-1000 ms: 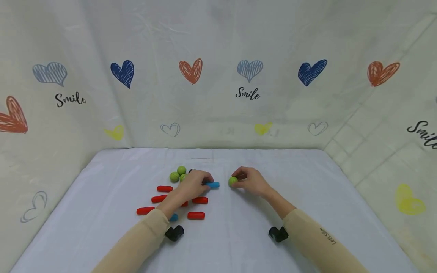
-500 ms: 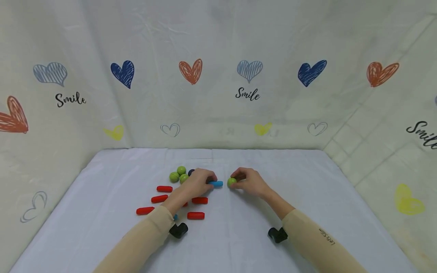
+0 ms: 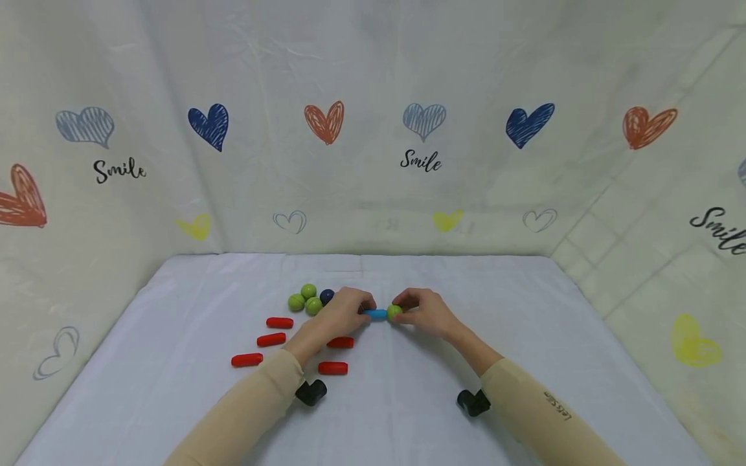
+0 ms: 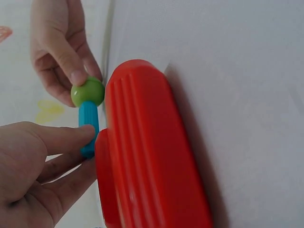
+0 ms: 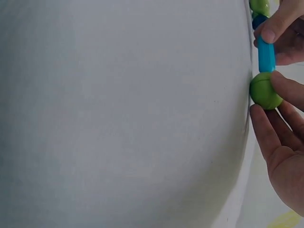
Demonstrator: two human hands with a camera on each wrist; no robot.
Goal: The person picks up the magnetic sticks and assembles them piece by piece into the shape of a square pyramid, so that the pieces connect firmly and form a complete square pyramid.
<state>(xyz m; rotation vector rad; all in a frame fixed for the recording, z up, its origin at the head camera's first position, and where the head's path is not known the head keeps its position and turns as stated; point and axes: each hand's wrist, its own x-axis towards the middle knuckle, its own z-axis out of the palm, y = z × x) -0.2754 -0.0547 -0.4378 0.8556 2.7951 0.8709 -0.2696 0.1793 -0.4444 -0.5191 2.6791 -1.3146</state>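
Note:
Near the middle of the white table, my left hand [image 3: 340,312] pinches a short blue rod [image 3: 377,314] between thumb and fingers. My right hand [image 3: 430,313] holds a green ball [image 3: 394,312] by thumb and fingertips. The rod's right end meets the ball's left side. In the left wrist view the ridged blue rod [image 4: 89,116] lines up with the ball [image 4: 88,91], end against it. The right wrist view has the rod [image 5: 266,56] likewise right at the ball [image 5: 265,90]. Part of the rod is hidden behind my left fingers.
Left of my left hand lie several green balls [image 3: 296,302] and a dark blue ball [image 3: 327,296]. Several red rods [image 3: 247,360] lie in front of them, some under my left forearm. A red rod [image 4: 147,147] looms large in the left wrist view. A printed cloth hangs behind.
My left hand has moved right with the blue rod, closing the gap to the green ball. My right hand has stayed nearly in place, with the ball slightly further left.

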